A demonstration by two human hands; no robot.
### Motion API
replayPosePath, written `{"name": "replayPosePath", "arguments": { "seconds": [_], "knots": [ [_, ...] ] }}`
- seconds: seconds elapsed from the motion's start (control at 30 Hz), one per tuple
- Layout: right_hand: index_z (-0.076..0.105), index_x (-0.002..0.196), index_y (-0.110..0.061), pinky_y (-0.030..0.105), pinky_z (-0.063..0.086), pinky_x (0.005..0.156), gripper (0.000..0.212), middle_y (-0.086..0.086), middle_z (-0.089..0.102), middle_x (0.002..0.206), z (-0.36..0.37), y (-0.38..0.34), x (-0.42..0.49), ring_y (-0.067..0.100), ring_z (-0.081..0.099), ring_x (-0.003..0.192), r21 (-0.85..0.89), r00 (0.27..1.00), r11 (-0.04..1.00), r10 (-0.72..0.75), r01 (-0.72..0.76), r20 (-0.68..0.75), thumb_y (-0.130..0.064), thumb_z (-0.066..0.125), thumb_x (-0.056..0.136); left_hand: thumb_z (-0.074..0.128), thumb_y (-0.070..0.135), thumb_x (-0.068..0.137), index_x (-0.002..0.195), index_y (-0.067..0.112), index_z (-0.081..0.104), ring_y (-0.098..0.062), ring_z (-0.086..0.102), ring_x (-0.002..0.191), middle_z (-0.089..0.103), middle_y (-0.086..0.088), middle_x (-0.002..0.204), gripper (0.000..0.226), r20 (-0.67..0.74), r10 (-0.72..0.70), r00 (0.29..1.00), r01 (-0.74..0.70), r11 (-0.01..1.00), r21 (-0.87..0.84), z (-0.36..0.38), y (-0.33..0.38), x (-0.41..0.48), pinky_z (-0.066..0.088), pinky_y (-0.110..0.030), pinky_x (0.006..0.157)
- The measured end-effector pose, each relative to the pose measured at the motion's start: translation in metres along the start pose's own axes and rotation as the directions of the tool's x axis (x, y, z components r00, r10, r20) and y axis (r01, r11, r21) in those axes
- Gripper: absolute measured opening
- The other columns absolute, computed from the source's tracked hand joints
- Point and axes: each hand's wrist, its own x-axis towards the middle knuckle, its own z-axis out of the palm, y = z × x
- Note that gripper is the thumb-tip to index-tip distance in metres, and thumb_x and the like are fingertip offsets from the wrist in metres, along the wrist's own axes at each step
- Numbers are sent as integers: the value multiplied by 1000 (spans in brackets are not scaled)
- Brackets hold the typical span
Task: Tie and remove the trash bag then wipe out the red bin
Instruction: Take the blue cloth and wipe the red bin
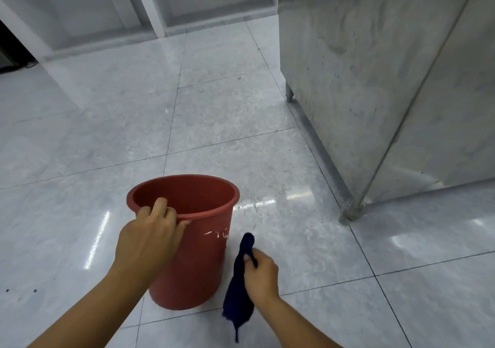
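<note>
A red bin (198, 256) stands on the tiled floor, low in the middle of the head view, tilted slightly away from me, with no bag inside. White marks show on its side. My left hand (150, 236) grips the near rim, fingers hooked over the edge. My right hand (261, 275) is just right of the bin and holds a dark blue cloth (239, 288) that hangs down limp beside the bin wall. No trash bag is in view.
A steel cabinet (375, 80) on short legs fills the right side; its corner foot (351, 214) stands right of the bin. White shelving (150, 5) lines the back wall. The glossy grey floor (107, 133) stretches left and ahead.
</note>
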Motion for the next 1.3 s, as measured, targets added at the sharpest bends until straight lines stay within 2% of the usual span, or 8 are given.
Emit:
{"name": "replayPosePath", "arguments": {
  "seconds": [0.1, 0.27, 0.5, 0.63, 0.77, 0.93, 1.17, 1.3],
  "knots": [
    [64, 88, -12, 16, 44, 62, 18, 2, 66, 84, -11, -32, 9, 15, 61, 76, 111, 998, 993, -24, 30, -55, -17, 49, 97, 73, 13, 77, 66, 1, 61, -31, 51, 47, 57, -15, 67, 20, -11, -17, 1000, 17, 1000, -22, 2, -2, 4, 43, -32, 34],
    [65, 82, -11, 28, 49, 66, 21, 5, 67, 79, -38, -61, 25, 15, 59, 69, 218, 985, 973, -44, 80, -165, -19, 51, 95, 71, 4, 77, 76, -1, 65, -39, 57, 54, 64, -17, 75, 8, -79, -220, 972, 201, 960, -195, 8, -13, 13, 48, -40, 45],
    [63, 75, -30, 32, 55, 71, 26, -5, 68, 78, -68, -72, 29, 15, 64, 76, 266, 958, 953, -69, 146, -279, -19, 51, 95, 68, 8, 82, 86, 3, 68, -31, 63, 69, 66, -12, 85, 6, -151, -278, 949, 179, 865, -468, 23, 8, 32, 45, -31, 60],
    [67, 86, -34, 19, 51, 65, 19, -14, 69, 80, -71, -74, 22, 7, 65, 76, 246, 914, 934, -156, 261, -375, -22, 55, 94, 68, 20, 81, 81, 10, 67, -23, 59, 65, 62, -3, 77, 10, -167, -246, 955, 132, 855, -501, 24, 13, 46, 34, -20, 55],
    [69, 111, -19, 33, 55, 84, 23, -5, 70, 99, -46, -92, 20, 12, 64, 95, 184, 850, 889, -315, 420, -421, -26, 54, 94, 61, 46, 80, 69, 17, 54, -20, 50, 56, 51, 3, 66, 32, -90, -153, 984, 111, 925, -362, 18, 15, 58, 29, -22, 46],
    [59, 129, -27, 34, 39, 105, 36, -9, 58, 134, 6, -113, 24, 13, 46, 122, 20, 845, 898, -405, 439, -349, -38, 50, 95, 50, 26, 93, 116, 22, 58, -31, 65, 72, 69, -6, 93, 25, -15, -1, 1000, -3, 964, -266, 15, 20, 58, 47, -33, 57],
    [33, 143, -42, 54, 9, 119, 48, -14, 24, 157, 24, -82, 35, 23, 11, 148, -248, 792, 773, -609, 584, -36, -40, 42, 96, 47, 22, 94, 114, 13, 53, -19, 53, 62, 66, -4, 97, 23, 16, -128, 992, 126, 940, -317, 26, 5, 44, 30, -23, 52],
    [23, 147, -41, 53, 10, 119, 48, -16, 18, 158, 23, -68, 44, 22, 10, 149, -357, 795, 732, -604, 580, 54, -39, 32, 99, 46, 23, 93, 151, 29, 0, -16, 50, 64, 62, -1, 99, 74, 115, -84, 990, 107, 971, -212, 27, -7, 40, 37, -26, 54]
  ]
}}
